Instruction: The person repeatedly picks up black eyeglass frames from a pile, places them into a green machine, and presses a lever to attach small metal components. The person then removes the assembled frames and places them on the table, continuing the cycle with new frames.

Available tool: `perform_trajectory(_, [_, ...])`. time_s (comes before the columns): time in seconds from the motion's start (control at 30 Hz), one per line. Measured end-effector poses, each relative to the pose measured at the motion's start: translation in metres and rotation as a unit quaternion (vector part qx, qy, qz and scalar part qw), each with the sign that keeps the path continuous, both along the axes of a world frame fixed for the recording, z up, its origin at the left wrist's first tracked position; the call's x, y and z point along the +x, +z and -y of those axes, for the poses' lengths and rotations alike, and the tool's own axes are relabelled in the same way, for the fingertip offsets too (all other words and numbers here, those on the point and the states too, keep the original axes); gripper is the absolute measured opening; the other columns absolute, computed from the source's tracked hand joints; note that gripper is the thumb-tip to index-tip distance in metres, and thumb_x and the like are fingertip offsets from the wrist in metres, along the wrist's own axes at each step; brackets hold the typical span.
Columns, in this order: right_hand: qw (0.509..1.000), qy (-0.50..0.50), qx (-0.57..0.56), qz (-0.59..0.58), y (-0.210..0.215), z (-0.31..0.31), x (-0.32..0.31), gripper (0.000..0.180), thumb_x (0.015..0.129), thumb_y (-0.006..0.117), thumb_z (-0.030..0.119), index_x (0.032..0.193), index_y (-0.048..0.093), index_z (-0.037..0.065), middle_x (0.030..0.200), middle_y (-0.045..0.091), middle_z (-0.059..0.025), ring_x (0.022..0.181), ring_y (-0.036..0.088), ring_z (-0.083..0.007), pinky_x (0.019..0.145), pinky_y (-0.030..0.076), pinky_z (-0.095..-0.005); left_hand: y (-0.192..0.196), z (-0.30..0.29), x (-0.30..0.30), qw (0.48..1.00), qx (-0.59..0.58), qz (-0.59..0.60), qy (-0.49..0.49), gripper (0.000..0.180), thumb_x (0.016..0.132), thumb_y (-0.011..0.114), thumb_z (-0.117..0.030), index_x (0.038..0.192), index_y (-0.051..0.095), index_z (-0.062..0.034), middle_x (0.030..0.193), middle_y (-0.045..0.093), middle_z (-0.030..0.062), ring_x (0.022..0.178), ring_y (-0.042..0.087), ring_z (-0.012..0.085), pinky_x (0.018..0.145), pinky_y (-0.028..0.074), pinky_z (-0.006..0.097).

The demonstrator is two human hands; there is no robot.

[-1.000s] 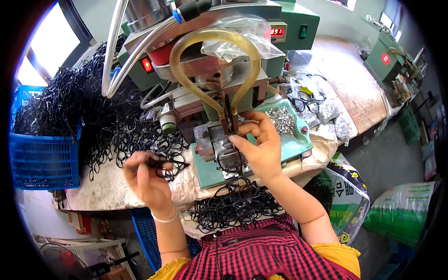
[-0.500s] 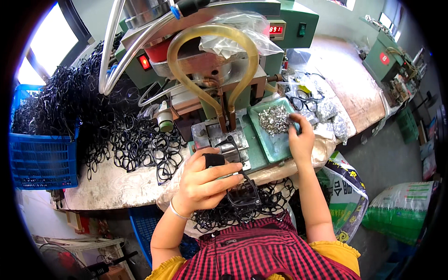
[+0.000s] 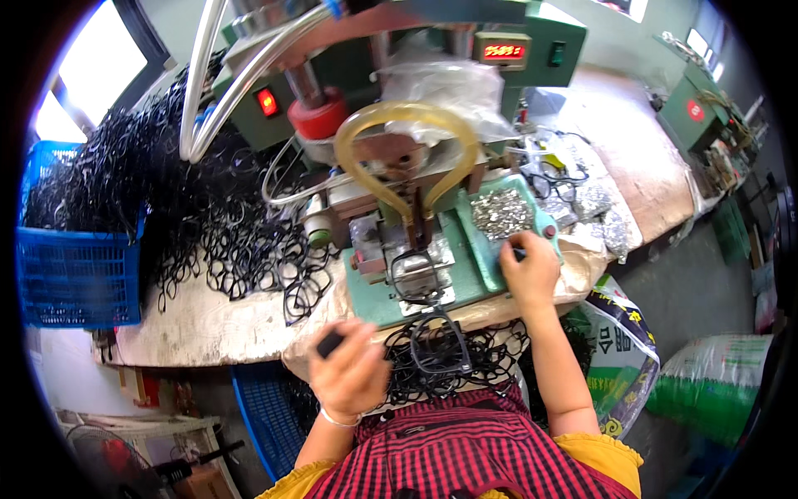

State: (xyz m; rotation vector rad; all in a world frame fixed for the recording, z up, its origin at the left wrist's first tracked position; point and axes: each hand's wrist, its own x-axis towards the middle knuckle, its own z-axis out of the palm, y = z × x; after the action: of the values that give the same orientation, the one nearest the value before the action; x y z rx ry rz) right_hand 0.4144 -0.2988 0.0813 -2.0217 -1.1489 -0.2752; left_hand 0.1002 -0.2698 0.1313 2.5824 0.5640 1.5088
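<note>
A black eyeglass frame (image 3: 467, 367) rests at the metal fixture of a green press (image 3: 383, 309), one rim under the press's two brown tips and the other hanging over the front edge. My left hand (image 3: 351, 370), smeared by motion, is off to the left of the frame and apart from it; a black band wraps one finger. My right hand (image 3: 534, 270) is at the front right of a green tray (image 3: 492, 279) holding small silvery metal parts (image 3: 501, 214). Its fingertips are closed together with something dark at them; whether they pinch a part is hidden.
Many black eyeglass frames (image 3: 224, 258) heap on the table at left, beside a blue basket (image 3: 79, 279). More frames lie below the table's front edge. A yellowish hose (image 3: 405, 110) loops over the press. A dark red knob (image 3: 549, 232) and plastic bags (image 3: 592, 200) are at right.
My left hand has let go of the eyeglass frame and pulled down and left. My right hand has moved toward me along the tray, its fingers now closed. The press's red cylinder part looks lower.
</note>
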Motion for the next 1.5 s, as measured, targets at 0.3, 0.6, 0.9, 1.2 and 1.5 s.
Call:
perform_trajectory(0.3, [0.974,0.07,0.153,-0.151,0.011,-0.015,-0.004,0.01,0.094,0.066,0.003,0.102,0.072,0.002,0.096,0.071,-0.0092,0.093,0.066,-0.0214,0.085,0.05,-0.0321,0.02,-0.133,-0.078,0.935,-0.093,0.079,0.333,0.008,0.092,0.069,-0.007,0.1,0.073,-0.0058,0.12,0.069,0.0088,0.115,0.061,0.0247,0.1,0.044,0.037])
perform_trajectory(0.6, [0.957,0.035,0.136,-0.255,0.0,0.005,0.007,0.015,0.092,0.071,0.006,0.104,0.073,-0.003,0.096,0.073,-0.0089,0.087,0.066,-0.0154,0.084,0.051,-0.0287,-0.057,-0.21,-0.001,0.906,-0.132,-0.126,0.382,0.03,0.081,0.079,-0.02,0.104,0.067,-0.0077,0.105,0.059,0.0138,0.084,0.067,0.0376,0.068,0.054,0.047])
perform_trajectory(0.9, [0.964,0.173,0.101,-0.175,0.049,0.03,-0.018,0.014,0.085,0.071,-0.003,0.099,0.073,-0.002,0.098,0.071,-0.0081,0.094,0.066,-0.0192,0.086,0.05,-0.0302,-0.059,-0.191,-0.009,0.937,-0.117,0.03,0.329,0.012,0.095,0.067,-0.014,0.098,0.063,-0.0033,0.091,0.066,0.0136,0.078,0.065,0.035,0.068,0.052,0.04])
perform_trajectory(1.2, [0.844,0.275,0.212,-0.409,0.065,-0.039,-0.068,0.046,0.084,0.074,0.001,0.126,0.058,-0.003,0.101,0.069,-0.0065,0.095,0.065,-0.0127,0.093,0.049,-0.0281,-0.071,-0.124,-0.01,0.85,-0.389,0.353,0.039,0.015,0.103,0.06,-0.006,0.113,0.063,0.0038,0.107,0.069,0.0095,0.09,0.07,0.016,0.081,0.06,0.028])
perform_trajectory(1.5, [0.769,0.303,0.215,-0.519,0.092,-0.03,-0.09,0.05,0.086,0.07,-0.002,0.133,0.052,-0.003,0.109,0.069,-0.0093,0.103,0.065,-0.0134,0.099,0.046,-0.0286,0.072,-0.031,0.024,0.932,-0.04,0.336,-0.132,0.013,0.097,0.064,-0.006,0.108,0.059,-0.0091,0.095,0.072,0.0155,0.08,0.069,0.0264,0.082,0.06,0.042])
